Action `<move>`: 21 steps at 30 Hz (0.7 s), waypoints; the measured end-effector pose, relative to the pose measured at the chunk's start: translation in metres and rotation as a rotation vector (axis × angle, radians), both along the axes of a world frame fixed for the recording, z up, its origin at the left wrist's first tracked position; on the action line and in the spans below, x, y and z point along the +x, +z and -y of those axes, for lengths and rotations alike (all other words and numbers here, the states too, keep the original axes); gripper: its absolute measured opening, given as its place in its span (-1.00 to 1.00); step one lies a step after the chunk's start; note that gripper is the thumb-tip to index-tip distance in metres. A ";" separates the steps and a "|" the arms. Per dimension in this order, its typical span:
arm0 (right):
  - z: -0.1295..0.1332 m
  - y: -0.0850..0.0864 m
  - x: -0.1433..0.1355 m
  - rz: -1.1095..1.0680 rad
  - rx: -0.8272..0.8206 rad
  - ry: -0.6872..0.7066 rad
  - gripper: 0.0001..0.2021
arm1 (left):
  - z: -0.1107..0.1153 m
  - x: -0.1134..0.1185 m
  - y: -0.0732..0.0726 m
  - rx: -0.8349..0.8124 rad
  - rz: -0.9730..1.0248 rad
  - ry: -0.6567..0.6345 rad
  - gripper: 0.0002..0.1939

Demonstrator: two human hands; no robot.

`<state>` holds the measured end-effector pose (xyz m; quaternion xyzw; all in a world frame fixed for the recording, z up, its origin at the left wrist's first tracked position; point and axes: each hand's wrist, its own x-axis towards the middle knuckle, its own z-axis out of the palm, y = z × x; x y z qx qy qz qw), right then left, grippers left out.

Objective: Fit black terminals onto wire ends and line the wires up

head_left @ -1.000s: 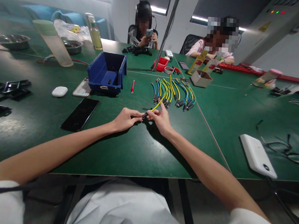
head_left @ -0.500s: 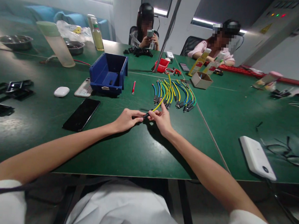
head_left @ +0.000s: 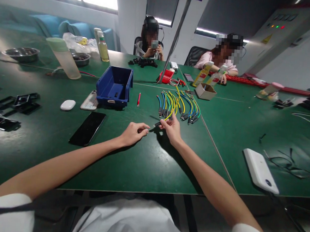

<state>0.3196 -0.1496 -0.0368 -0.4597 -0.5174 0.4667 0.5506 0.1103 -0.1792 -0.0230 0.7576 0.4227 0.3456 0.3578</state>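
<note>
Now that the left hand [head_left: 134, 133] has let go, fingers loose — right hand [head_left: 173, 129] alone pinches the yellow wire [head_left: 173, 108].

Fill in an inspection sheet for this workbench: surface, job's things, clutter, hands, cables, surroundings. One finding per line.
Surface: green table, matte, seam lines across it.
Job's things: yellow wire with a dark end; row of wires in blue, yellow and green behind it.
Clutter: blue bin, red pen, black phone, white case, power bank, glasses.
Hands: right hand pinches the yellow wire; left hand beside its end, fingers curled, nothing visibly held.
Cables: nothing seen beyond the wires.
Surroundings: two people seated at the far side.
</note>
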 end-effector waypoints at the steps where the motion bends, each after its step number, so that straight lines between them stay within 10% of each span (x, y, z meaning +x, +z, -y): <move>1: -0.002 0.001 0.003 -0.003 0.005 -0.025 -0.04 | 0.000 0.000 0.000 -0.011 0.010 -0.001 -0.74; 21: -0.055 0.012 0.134 0.176 -0.144 -0.614 -0.24 | -0.010 -0.002 -0.013 0.049 -0.168 -0.102 -0.75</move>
